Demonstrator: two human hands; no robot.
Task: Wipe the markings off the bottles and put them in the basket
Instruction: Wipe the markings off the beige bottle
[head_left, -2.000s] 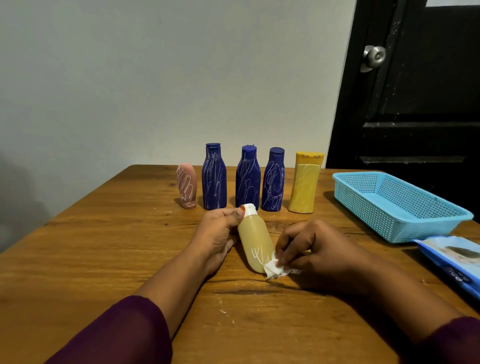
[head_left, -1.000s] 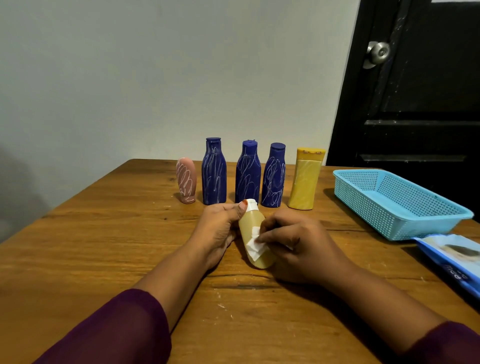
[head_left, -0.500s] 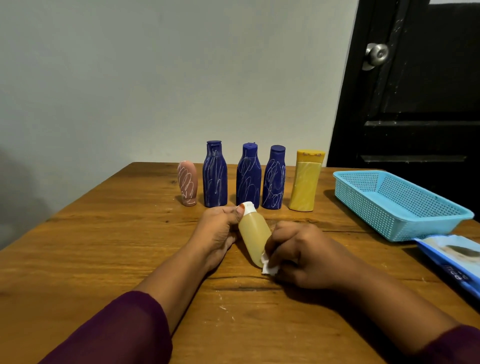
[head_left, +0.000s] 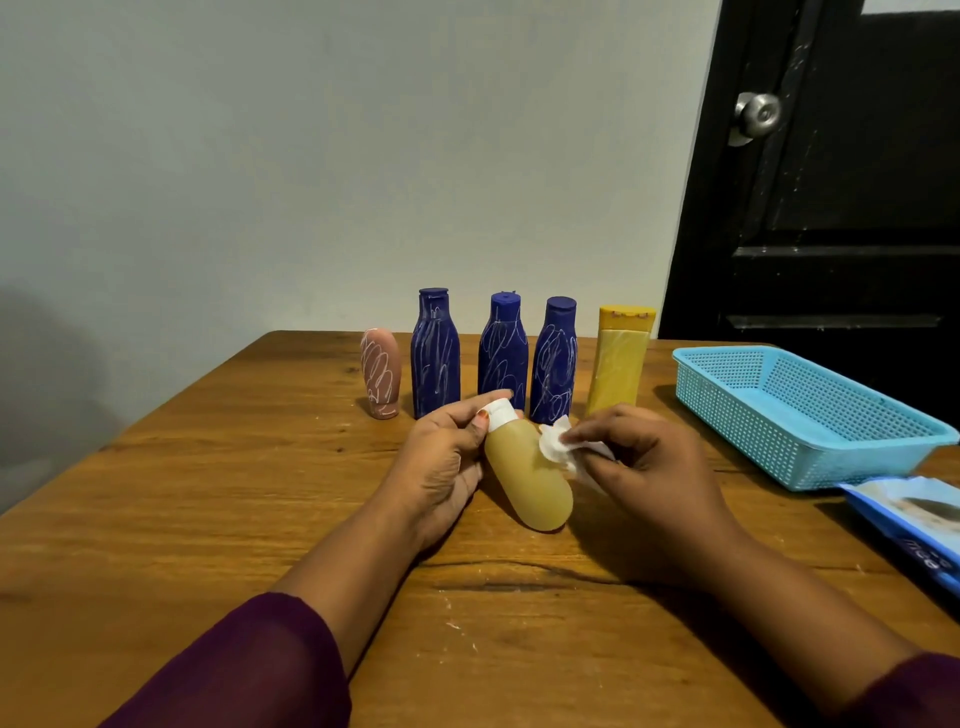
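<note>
On the wooden tabletop (head_left: 208, 519), the left grip (head_left: 441, 467) curls thumb and fingers round the white cap (head_left: 498, 413) of a tan bottle (head_left: 530, 478) lying slanted, base toward the person. The right grip (head_left: 649, 478) pinches a crumpled white wipe (head_left: 556, 447) against the bottle's upper side. A blue wipes packet (head_left: 914, 519) lies to the right, with a blue basket (head_left: 753, 431) behind it. Farther back, a pink bottle (head_left: 381, 374), three dark blue bottles (head_left: 503, 353) and a yellow bottle (head_left: 618, 364) stand scribbled in a row.
</note>
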